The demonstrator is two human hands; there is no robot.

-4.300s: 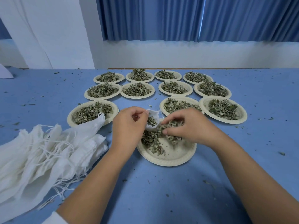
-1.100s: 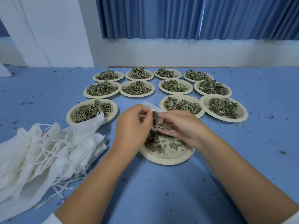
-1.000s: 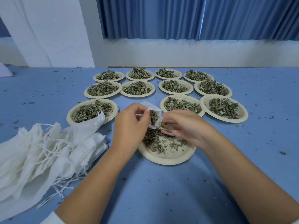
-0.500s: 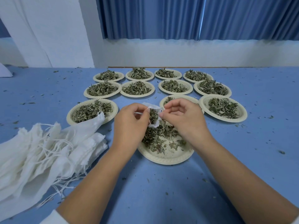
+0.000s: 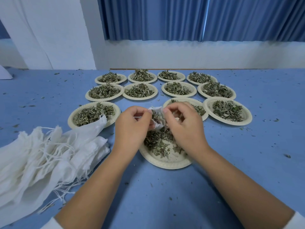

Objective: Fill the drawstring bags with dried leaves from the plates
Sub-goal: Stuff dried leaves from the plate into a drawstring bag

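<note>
Left hand & right hand both pinch the bag mouth (partly filled) over the plate; a slipped rim would prob. spill leaves.

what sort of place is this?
Probably a makeshift hand-packing workroom: a blue-covered table, rows of paper plates heaped with dried leaves, a pile of empty white drawstring bags, curtains behind.
</note>
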